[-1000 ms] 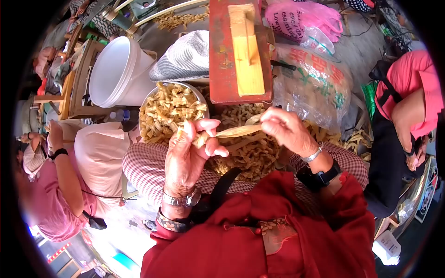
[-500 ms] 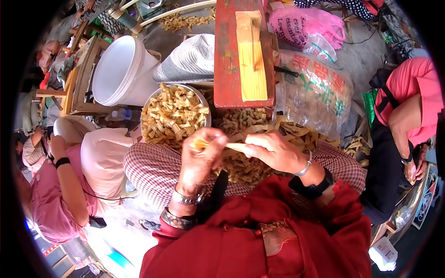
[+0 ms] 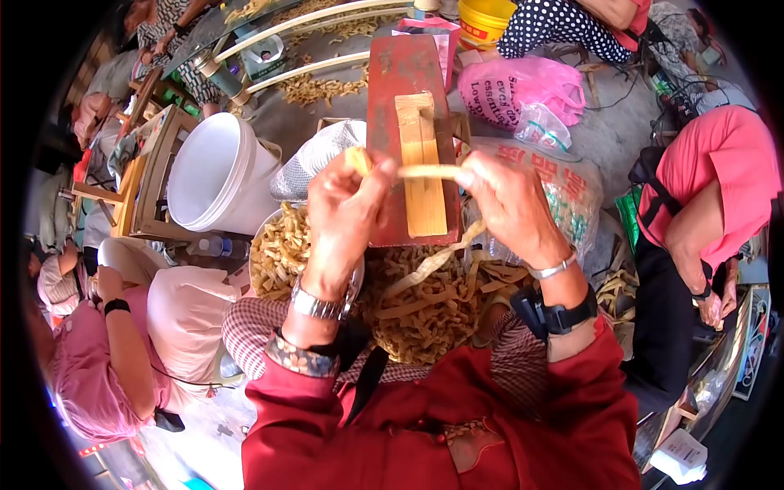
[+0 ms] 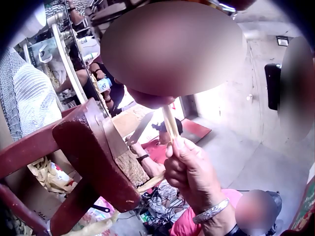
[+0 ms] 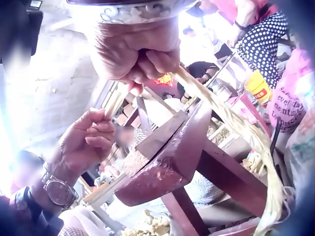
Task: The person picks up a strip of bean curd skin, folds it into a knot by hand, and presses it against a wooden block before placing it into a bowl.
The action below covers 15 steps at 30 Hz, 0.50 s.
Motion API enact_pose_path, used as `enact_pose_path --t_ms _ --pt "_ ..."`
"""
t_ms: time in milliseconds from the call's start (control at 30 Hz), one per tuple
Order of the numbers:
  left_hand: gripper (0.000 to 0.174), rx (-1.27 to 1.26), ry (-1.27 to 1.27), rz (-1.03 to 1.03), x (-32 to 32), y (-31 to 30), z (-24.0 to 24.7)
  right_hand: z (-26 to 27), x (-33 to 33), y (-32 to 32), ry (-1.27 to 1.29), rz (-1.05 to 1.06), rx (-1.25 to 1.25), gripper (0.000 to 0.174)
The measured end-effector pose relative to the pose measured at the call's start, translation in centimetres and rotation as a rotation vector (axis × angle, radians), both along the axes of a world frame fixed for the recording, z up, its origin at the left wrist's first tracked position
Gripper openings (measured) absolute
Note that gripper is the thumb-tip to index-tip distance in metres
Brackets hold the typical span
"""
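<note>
A pale yellow dried strip [image 3: 429,171] is stretched between my two hands above the red wooden bench. My left hand [image 3: 339,200] grips one end, and a yellow lump [image 3: 357,159] shows at its fingers. Thumb and fingers of my right hand [image 3: 510,196] pinch the other end; the pinch also shows in the left wrist view. From the right hand a long tail of strip [image 5: 236,125] hangs down past the bench. On the bench [image 3: 392,77] lies a wooden block [image 3: 425,216] with a thin upright blade [image 5: 162,133].
Below my hands is a heap of brown strips and pieces [image 3: 425,318]. To its left stands a bowl of yellow pieces [image 3: 282,253], with a white bucket [image 3: 216,175] behind. Plastic bags [image 3: 523,94] lie at right. Seated people flank me on both sides.
Both hands have risen and moved forward from over the heap to over the bench. The strip now spans straight between them, its tail hanging below. The head view has tilted up.
</note>
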<state>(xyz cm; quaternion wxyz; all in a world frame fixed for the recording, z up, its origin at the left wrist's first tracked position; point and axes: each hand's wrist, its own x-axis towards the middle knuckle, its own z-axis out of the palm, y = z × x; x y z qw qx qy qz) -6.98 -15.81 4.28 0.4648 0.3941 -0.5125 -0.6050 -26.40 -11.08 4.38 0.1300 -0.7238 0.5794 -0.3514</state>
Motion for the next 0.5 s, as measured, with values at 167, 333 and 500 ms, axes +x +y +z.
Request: enact_pose_path --t_ms 167,333,500 --pt "0.009 -0.239 -0.179 0.056 -1.9 -2.2 -3.6 -3.2 -0.6 -1.5 0.202 -0.131 -0.039 0.011" --pt "0.015 -0.214 -0.513 0.074 2.1 0.4 -3.0 -2.3 -0.4 0.9 0.064 0.019 0.068 0.013" --pt "0.034 0.051 -0.559 -0.062 4.3 7.1 -2.9 -2.7 4.5 4.9 -0.225 0.275 -0.064 0.006"
